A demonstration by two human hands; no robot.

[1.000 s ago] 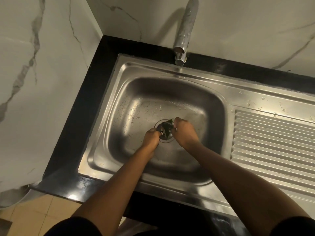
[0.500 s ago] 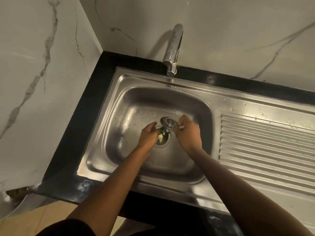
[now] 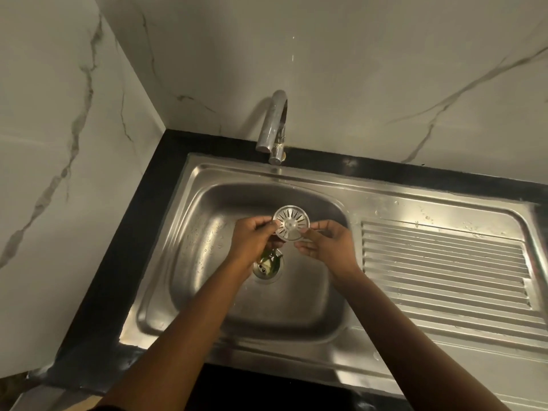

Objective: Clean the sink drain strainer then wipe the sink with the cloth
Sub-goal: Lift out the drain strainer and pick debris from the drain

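The round metal strainer [image 3: 291, 223] with slots around a small centre knob is lifted above the steel sink basin [image 3: 204, 232], tilted toward me. My left hand [image 3: 252, 240] pinches its left edge and my right hand [image 3: 324, 243] pinches its right edge with thumb and forefinger. Below the hands the open drain hole [image 3: 267, 268] holds green food scraps. No cloth is in view.
A chrome faucet [image 3: 274, 129] curves over the basin's back rim. A ribbed draining board [image 3: 444, 271] lies to the right, with water drops on it. Black counter [image 3: 154, 209] frames the sink; marble walls stand at the left and back.
The strainer came out of the drain and rose above the basin. First my right hand lifted it, now both hands hold it. The view tilted up, showing more wall.
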